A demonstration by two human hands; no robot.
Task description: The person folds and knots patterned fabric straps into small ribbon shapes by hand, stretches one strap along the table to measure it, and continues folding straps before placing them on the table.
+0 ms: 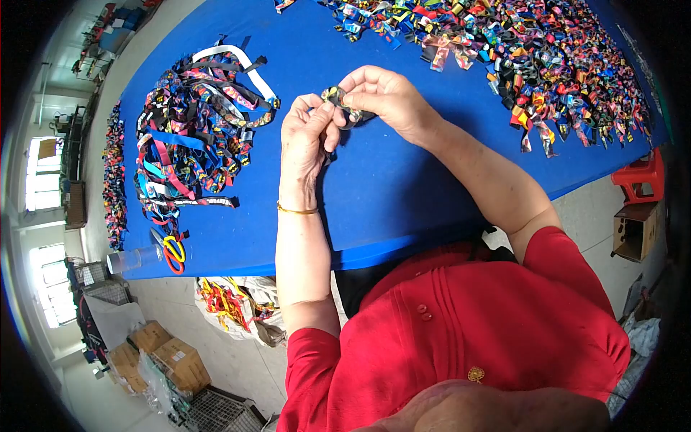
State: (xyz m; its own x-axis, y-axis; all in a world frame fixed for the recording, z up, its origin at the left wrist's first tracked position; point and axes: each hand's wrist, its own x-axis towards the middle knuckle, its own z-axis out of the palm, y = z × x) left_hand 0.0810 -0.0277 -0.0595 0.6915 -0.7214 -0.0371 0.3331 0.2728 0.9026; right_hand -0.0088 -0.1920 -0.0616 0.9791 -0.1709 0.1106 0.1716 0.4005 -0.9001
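Note:
Over the blue table (403, 187), my left hand (309, 129) pinches a dark patterned fabric strip (334, 93) between thumb and fingers. My right hand (385, 101) is closed on the same strip from the other side, its fingertips close to those of my left hand. A dark end of the strip hangs below my left hand. To the left lies a tangled heap of colourful straps (191, 122). Many small folded fabric pieces (576, 72) are piled at the upper right.
Scissors with red and yellow handles (173, 253) and a clear plastic cup (133, 259) lie near the table's front left edge. A white sack (245, 317) and cardboard boxes (180, 363) stand on the floor. A red stool (639, 180) is at the right.

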